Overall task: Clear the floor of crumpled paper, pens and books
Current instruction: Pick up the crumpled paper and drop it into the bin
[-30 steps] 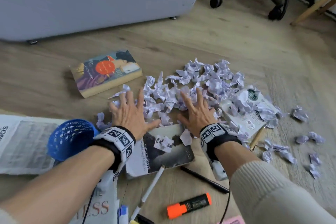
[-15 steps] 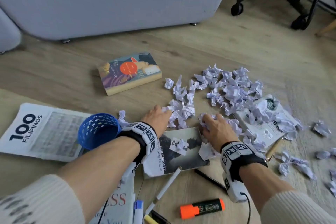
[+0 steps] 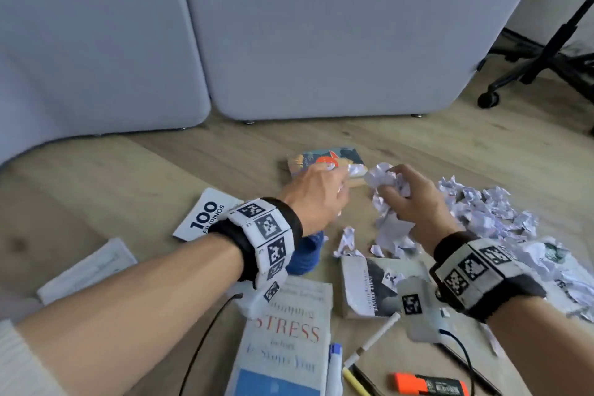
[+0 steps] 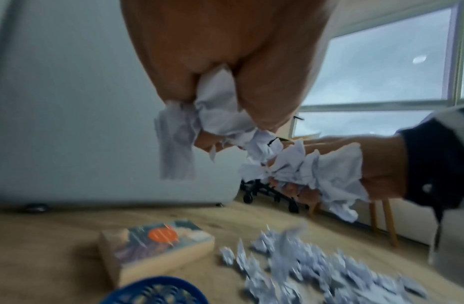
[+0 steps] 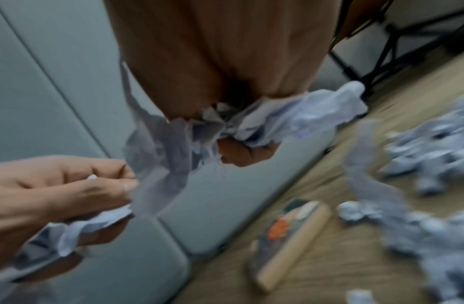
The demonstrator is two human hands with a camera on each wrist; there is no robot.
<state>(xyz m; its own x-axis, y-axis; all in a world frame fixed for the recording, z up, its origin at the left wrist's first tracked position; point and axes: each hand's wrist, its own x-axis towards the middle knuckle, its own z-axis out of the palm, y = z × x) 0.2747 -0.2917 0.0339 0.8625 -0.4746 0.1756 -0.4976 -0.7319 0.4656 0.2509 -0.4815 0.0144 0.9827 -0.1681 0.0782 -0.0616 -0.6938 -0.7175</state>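
Both hands are raised above the floor, each gripping a handful of crumpled white paper. My left hand holds its wad over the blue mesh basket. Just to its right, my right hand clutches a bigger wad, with scraps hanging below it. A pile of crumpled paper lies on the floor at the right. On the floor are a colourful book, a dark book and a "STRESS" book. A white pen, a blue marker and an orange highlighter lie nearest me.
Grey upholstered panels stand on the wooden floor behind the mess. An office chair base is at the back right. A "100 Filipinos" booklet and a printed sheet lie at the left.
Both hands went from lying flat on the paper pile to closing on handfuls and lifting them. The left hand now hangs above the blue basket.
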